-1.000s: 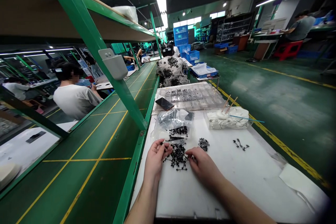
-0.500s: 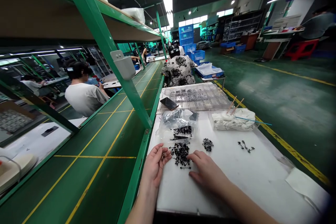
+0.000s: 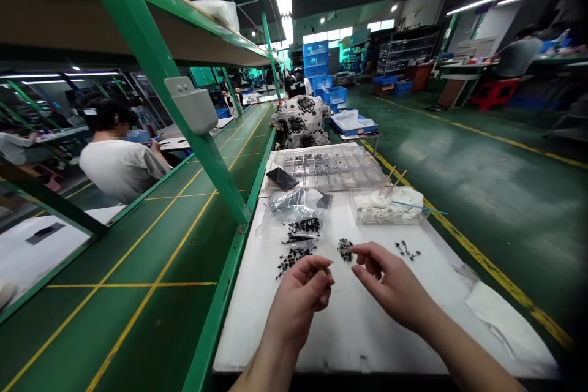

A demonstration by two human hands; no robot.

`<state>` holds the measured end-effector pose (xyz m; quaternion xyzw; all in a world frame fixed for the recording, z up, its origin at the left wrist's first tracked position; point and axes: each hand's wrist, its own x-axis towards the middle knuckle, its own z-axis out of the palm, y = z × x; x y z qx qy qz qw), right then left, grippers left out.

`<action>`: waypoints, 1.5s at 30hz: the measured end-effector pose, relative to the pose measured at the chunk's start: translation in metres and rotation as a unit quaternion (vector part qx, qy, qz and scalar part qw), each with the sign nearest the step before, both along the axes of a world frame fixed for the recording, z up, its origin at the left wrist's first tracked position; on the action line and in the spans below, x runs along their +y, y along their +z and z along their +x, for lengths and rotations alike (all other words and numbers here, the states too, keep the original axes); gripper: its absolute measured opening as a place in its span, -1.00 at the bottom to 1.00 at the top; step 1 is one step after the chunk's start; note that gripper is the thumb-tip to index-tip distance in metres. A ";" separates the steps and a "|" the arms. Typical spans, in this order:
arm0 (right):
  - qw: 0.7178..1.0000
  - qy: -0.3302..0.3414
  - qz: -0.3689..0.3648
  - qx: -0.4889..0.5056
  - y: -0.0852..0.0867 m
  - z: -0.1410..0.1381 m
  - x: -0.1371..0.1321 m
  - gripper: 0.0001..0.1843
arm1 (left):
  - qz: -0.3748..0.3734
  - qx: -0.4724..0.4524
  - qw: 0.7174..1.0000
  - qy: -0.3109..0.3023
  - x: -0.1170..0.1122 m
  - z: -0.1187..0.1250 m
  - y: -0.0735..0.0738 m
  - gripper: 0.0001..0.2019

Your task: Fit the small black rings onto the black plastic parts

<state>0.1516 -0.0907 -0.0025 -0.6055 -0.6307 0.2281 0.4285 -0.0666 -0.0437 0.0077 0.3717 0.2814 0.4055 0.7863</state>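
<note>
My left hand [image 3: 305,291] is closed, its fingers curled in a pinch in front of the heap of small black parts [image 3: 294,257]; whatever it holds is hidden by the fingers. My right hand [image 3: 388,275] is open, thumb and forefinger apart, with its fingertips at the near right side of a small pile of round dark pieces [image 3: 344,249]. Behind the heap lies a clear plastic bag [image 3: 298,205] with more black parts at its mouth. A few separate black parts [image 3: 407,250] rest farther right on the white table [image 3: 367,343].
A clear compartment tray [image 3: 362,165] stands at the back, with a phone [image 3: 282,178] on its left corner. A box of white cloth [image 3: 388,205] holds sticks. The green conveyor [image 3: 184,245] runs along the left, beside a slanted green post [image 3: 156,92]. Co-workers sit beyond.
My right hand has left the black heap and moved right to the round pieces. My left hand has shifted right and nearer, its fingers more curled. The camera view has turned slightly right.
</note>
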 end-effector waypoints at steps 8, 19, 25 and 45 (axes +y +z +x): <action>0.988 0.121 0.062 0.071 0.063 0.034 -0.003 -0.83 | 0.031 -0.040 0.995 -0.090 0.022 0.064 0.023 -0.48; 0.972 0.204 0.054 0.106 -0.004 0.061 0.055 -0.81 | 0.030 0.015 0.995 -0.090 0.056 0.077 -0.031 -0.53; 0.974 0.199 0.050 0.099 -0.016 0.061 0.053 -0.76 | 0.002 0.044 0.991 -0.126 0.055 0.073 -0.035 -0.50; 0.978 0.151 0.118 0.083 -0.023 0.059 0.052 -0.74 | 0.124 0.224 0.962 -0.097 0.054 0.067 -0.042 -0.87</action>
